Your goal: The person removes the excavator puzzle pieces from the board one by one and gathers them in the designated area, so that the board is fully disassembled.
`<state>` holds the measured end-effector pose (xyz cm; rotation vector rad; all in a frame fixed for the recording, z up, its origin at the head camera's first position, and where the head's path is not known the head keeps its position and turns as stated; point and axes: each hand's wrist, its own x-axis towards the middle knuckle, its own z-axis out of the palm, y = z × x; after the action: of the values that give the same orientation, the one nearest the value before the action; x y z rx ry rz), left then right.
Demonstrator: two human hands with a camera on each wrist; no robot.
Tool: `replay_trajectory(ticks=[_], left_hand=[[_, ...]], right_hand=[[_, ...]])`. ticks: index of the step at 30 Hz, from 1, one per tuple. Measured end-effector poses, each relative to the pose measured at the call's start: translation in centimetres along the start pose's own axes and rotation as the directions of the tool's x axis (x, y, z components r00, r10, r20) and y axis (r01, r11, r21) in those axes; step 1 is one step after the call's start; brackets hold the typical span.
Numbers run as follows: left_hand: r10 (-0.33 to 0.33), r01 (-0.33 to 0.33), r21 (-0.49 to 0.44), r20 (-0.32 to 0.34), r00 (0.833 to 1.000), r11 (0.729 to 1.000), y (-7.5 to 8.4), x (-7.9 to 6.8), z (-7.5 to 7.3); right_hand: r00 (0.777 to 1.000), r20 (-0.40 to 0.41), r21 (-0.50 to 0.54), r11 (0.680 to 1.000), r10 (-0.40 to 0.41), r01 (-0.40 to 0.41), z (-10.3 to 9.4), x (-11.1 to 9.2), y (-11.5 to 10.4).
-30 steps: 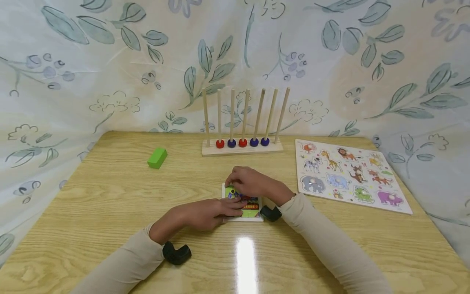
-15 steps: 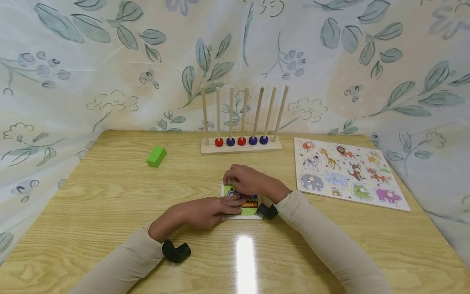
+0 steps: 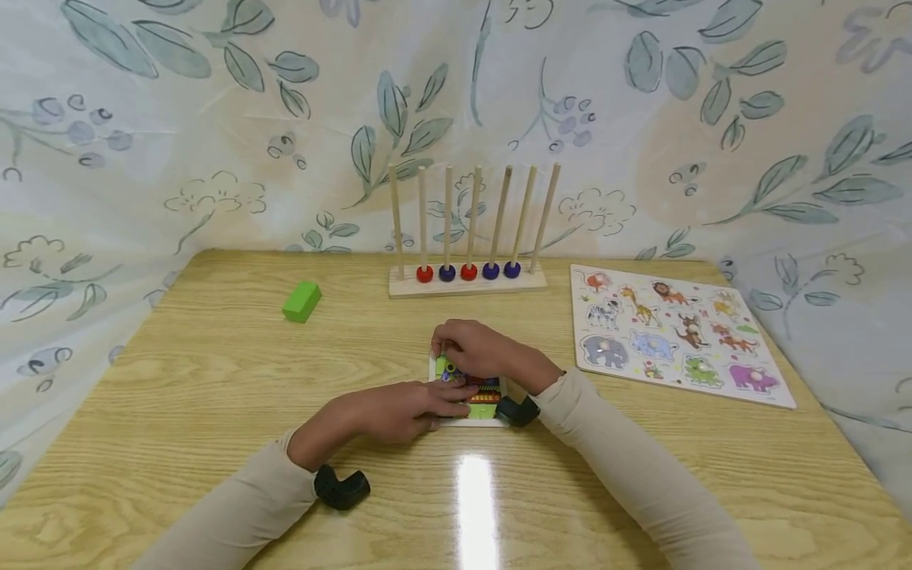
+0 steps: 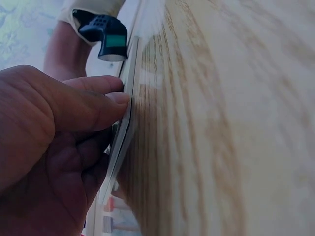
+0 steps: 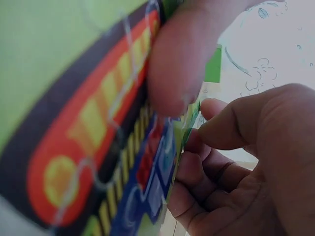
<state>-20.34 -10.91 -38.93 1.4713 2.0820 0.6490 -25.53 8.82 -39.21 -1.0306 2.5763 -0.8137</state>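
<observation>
A small jigsaw puzzle (image 3: 484, 412) in a white frame lies at mid-table, showing a bright picture of a vehicle with a red and yellow track on green. My left hand (image 3: 399, 410) rests its extended fingers over the picture, with the thumb at the near rim. In the right wrist view one left fingertip (image 5: 174, 59) presses on the printed surface (image 5: 93, 132). My right hand (image 3: 480, 348) curls its fingers and thumb at the far left corner of the puzzle. I cannot tell whether a loose piece is between them. Both hands cover much of the picture.
Behind the puzzle stands a wooden peg rack (image 3: 466, 286) with tall rods and several red and blue beads. A green block (image 3: 302, 302) lies at back left. An animal peg puzzle board (image 3: 680, 336) lies at right. A floral curtain (image 3: 456, 95) borders the table.
The head view has shifted slightly. Both hands stay on the puzzle in nearly the same pose, and the other objects have not moved.
</observation>
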Motion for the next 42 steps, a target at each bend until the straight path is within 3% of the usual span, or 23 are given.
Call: replay_trajectory(ticks=[8,20,34,42], left_hand=[[-0.001,0.001,0.008,0.001,1.000,1.000,0.1,0.1,0.0],[0.005,-0.005,0.003,0.000,1.000,1.000,0.0,0.0,0.1],[-0.009,0.009,-0.003,0.003,1.000,1.000,0.0,0.0,0.2],[-0.028,0.028,0.004,-0.004,1.000,1.000,0.2,0.0,0.3]], right_hand=[[0.998,-0.035,0.023,0.998,0.059,-0.058,-0.3,-0.4,-0.2],[0.999,-0.043,0.058,0.998,-0.005,0.007,-1.0,-1.2,-0.3],[0.997,-0.063,0.114,0.993,0.046,-0.039,-1.5,-1.9,0.2],[0.999,-0.034,0.159,0.987,0.030,-0.024,-1.5,-2.0,0.3]])
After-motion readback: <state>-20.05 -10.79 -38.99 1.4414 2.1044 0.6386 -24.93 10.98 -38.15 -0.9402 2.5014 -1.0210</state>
